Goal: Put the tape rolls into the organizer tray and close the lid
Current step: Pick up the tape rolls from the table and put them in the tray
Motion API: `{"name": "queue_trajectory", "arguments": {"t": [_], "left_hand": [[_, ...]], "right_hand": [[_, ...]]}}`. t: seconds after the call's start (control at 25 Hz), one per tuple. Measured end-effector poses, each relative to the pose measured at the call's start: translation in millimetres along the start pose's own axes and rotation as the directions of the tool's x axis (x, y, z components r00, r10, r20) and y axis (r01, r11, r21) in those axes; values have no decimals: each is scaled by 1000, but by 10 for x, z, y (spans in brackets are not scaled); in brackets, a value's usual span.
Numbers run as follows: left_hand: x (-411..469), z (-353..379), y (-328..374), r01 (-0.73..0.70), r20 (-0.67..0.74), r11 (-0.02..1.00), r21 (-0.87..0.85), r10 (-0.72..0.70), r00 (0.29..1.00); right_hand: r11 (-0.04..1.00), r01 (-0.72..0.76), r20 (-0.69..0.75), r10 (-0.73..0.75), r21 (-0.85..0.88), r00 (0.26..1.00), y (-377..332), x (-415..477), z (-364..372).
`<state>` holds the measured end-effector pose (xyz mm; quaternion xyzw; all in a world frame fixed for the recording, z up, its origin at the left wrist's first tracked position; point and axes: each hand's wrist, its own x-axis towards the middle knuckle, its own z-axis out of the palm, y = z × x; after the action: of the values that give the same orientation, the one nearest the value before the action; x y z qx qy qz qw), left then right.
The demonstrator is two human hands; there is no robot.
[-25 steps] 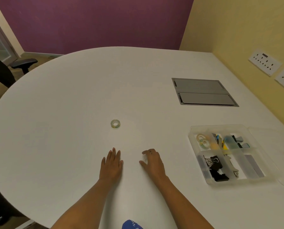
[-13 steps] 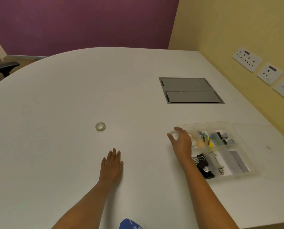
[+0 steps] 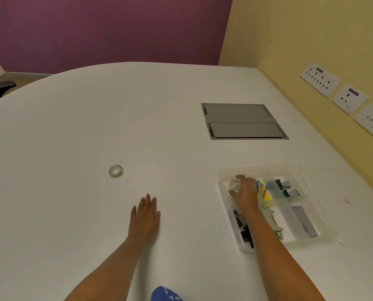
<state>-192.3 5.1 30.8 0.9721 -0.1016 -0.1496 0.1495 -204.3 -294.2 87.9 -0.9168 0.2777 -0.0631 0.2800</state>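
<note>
A clear plastic organizer tray (image 3: 323, 230) sits on the white table at the right. My right hand (image 3: 245, 192) reaches into its far left compartment and grips a clear tape roll (image 3: 234, 185) there. The hand hides whatever else lies in that compartment. Another clear tape roll (image 3: 116, 171) lies flat on the table, left of centre. My left hand (image 3: 145, 216) rests flat on the table, fingers together, below that roll and apart from it. The clear lid (image 3: 344, 205) lies open to the right of the tray.
The tray also holds black binder clips (image 3: 243, 227), a stapler remover (image 3: 272, 220), coloured markers (image 3: 284, 187) and a grey pad. A grey cable hatch (image 3: 243, 121) is set into the table behind it. Wall sockets (image 3: 320, 80) line the yellow wall at the right.
My right hand has carried a tape roll from beside the left hand over to the tray and into its far left compartment. The left hand stayed flat. The camera turned slightly right.
</note>
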Motion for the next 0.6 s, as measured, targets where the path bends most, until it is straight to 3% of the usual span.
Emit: {"name": "queue_trajectory", "arguments": {"t": [0.2,0.6], "left_hand": [[2,50,7,18,-33,1000,-7,-19,999],[1,67,-18,18,-48,1000,-7,-18,999]], "right_hand": [[998,65,66,-66,5,996,-11,178,66],[994,104,53,-104,-14,993,5,215,132]]}}
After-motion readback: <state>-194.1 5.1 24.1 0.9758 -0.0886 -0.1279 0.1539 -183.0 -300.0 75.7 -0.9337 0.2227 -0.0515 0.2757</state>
